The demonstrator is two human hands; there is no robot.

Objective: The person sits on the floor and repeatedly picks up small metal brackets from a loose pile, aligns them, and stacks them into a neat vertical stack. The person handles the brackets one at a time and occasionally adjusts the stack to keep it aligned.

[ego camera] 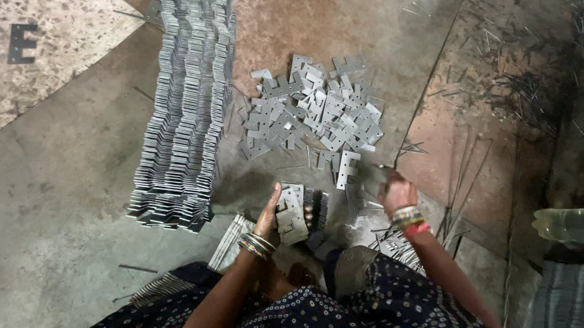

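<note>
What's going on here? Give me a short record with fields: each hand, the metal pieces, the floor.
Left hand: grips a small stack of flat grey metal plates.
Right hand: over the floor beside the loose heap, blurred; contents unclear.
Loose heap: notched plates scattered ahead of the hands.
Stacked rows: long neat pile to the left.
Floor: worn sheet, thin metal rods at right.
</note>
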